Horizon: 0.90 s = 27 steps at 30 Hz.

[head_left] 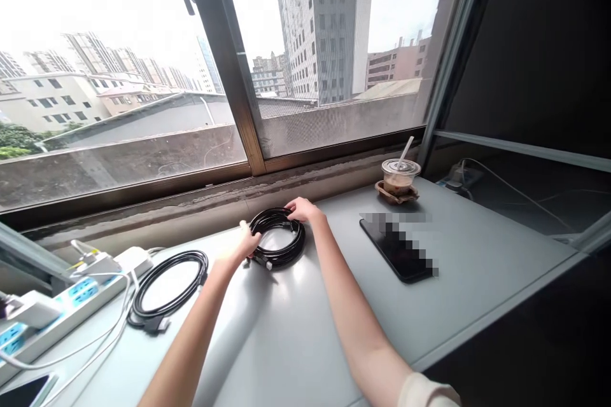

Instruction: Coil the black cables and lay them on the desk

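Observation:
A thick coil of black cable [290, 254] rests at the table's far side, near the window wall. A metal-ended connector shows at its near edge. My left hand [242, 243] grips the coil's left side, thumb over the strands. At the upper right of the same coil, my right hand [305, 210] has its fingers closed on the strands, the fingertips partly hidden. Left of my left forearm lies a second, thinner coil of black cable [138, 299] with a wide dark connector.
A white power strip [62, 302] with plugged-in chargers and white cords runs along the left. Part of a phone [26, 393] shows at the lower left. To the right are a black phone-like slab [396, 257], partly pixelated, and a lidded drink cup [400, 179] in a cardboard holder.

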### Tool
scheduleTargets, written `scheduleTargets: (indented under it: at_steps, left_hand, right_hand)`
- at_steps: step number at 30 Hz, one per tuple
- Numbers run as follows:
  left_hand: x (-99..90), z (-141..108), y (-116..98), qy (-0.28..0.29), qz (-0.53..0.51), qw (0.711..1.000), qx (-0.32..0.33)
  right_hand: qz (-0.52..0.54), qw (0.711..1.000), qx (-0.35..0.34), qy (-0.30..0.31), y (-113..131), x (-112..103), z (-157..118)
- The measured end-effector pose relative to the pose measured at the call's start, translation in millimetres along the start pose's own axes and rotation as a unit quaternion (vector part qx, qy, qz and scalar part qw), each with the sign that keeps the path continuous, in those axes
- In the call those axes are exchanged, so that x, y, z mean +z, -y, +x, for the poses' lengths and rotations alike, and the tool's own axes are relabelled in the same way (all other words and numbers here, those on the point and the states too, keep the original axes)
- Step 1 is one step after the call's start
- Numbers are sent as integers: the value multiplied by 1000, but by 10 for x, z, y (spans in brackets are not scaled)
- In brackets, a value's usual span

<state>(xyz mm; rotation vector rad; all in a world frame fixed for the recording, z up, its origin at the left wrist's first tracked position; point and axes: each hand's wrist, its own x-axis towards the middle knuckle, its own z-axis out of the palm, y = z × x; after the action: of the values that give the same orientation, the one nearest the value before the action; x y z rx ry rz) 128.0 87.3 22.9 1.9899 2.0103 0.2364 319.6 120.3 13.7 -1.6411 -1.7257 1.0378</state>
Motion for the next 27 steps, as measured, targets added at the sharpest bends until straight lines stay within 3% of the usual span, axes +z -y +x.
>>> scheduleTargets:
  at_steps: [4,8,10,16,21,27]
  left_hand:
    - [-106,-52,-60,-61,73,995,-15]
    - [-2,13,-101,-82,98,981,149]
    - [119,62,-105,-63,78,978,183]
    - [372,81,-99,-67,90,979,169]
    - [398,43,-103,-84,99,977,168]
    - [390,22,-99,-81,91,979,163]
  right_hand:
    - [65,998,-18,1,-105,-31,6]
    - [114,993,-37,-13,-221,-115,-19]
    - [129,990,-44,-22,-271,-128,-22]
    - [163,984,-72,-24,-356,75,78]
    - [178,979,-96,-38,-396,261,186]
    - [147,980,-112,-77,-433,290,182]
